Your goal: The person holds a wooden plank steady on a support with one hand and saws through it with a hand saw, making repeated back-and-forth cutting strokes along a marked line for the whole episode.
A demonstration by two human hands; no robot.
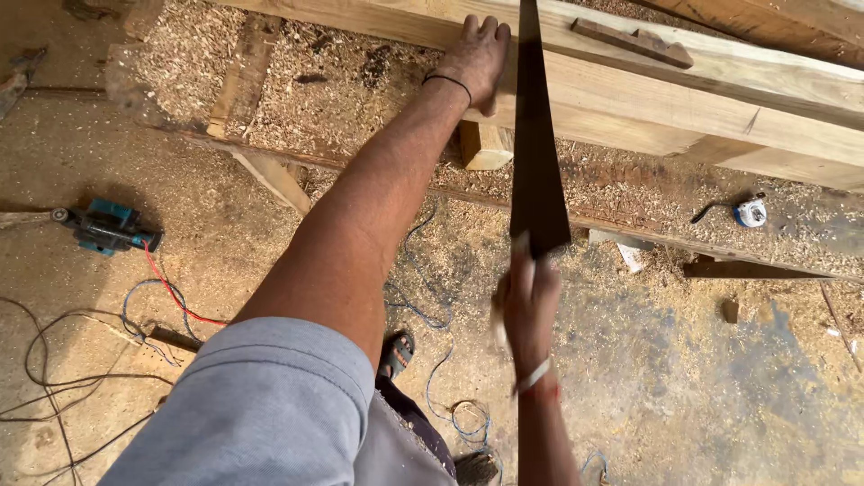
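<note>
A blue power tool (108, 227) lay on the dusty floor well to the left of the long wooden beam (648, 99), with red and dark cables (171, 292) trailing from it. Sawdust (306, 81) covered the low bench just left of the beam's near end. The left hand (477, 56) lay flat on top of the beam with its fingers spread over the far edge, a dark band round the wrist. Just right of that hand, a handsaw (538, 162) stood with its dark blade across the beam's near face. The right hand (526, 301), below the beam, was closed around the saw's handle. A small wooden block (633, 40) rested on the beam's top, farther right. A blue and white tape measure (750, 212) sat in the sawdust below the beam's right part.
</note>
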